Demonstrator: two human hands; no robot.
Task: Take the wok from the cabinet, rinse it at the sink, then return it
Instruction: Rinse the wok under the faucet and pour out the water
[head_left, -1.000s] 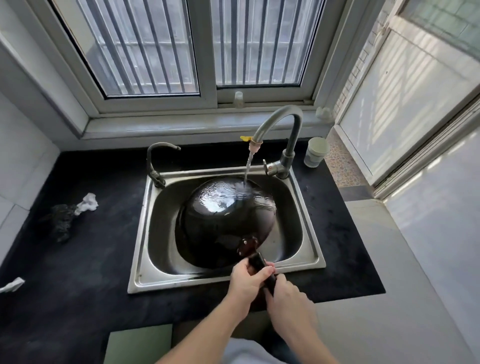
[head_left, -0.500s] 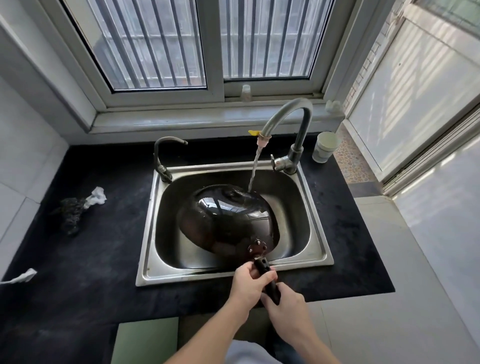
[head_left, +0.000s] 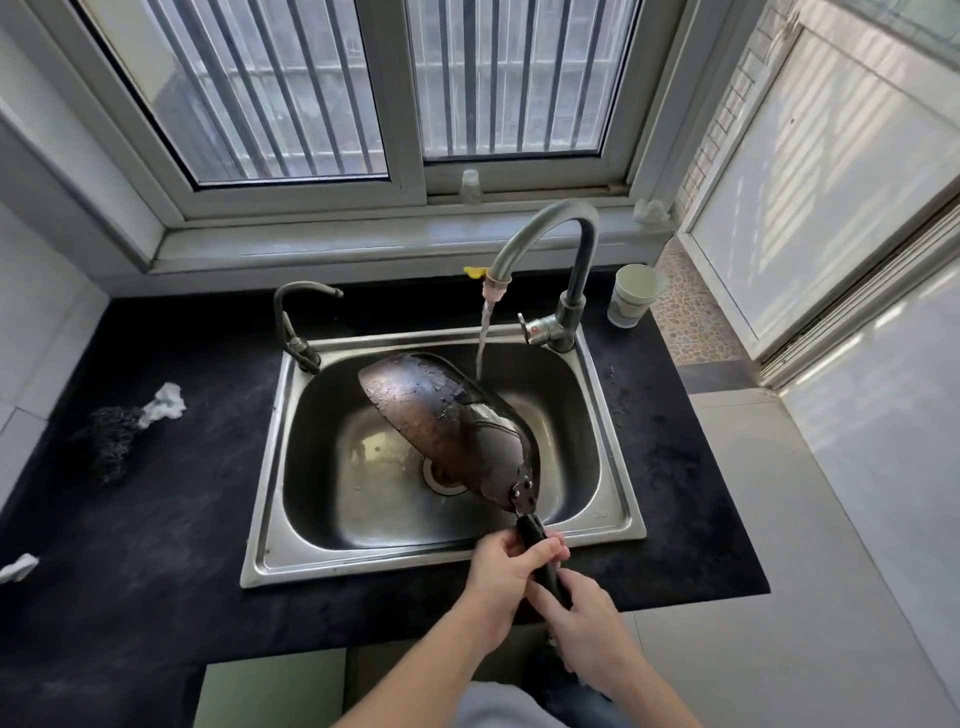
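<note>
A dark wet wok (head_left: 441, 421) is held on its side over the steel sink (head_left: 608, 525), its inside facing left and its rim nearly vertical. Its black handle (head_left: 535, 540) points toward me. My left hand (head_left: 506, 569) grips the handle nearer the wok, and my right hand (head_left: 582, 616) grips the handle's end just behind it. Water runs from the curved tap (head_left: 540, 228) and falls just past the wok's upper right edge into the basin.
A small second spout (head_left: 291, 322) stands at the sink's back left. A paper cup (head_left: 631, 296) sits right of the tap. A scouring pad with a white scrap (head_left: 130, 426) lies on the black counter (head_left: 156, 545) at left. A small bottle (head_left: 470, 184) stands on the windowsill.
The wok has been rolled from bottom-up to on its side, so its inside faces left. It left the water stream. Both hands stayed on the handle.
</note>
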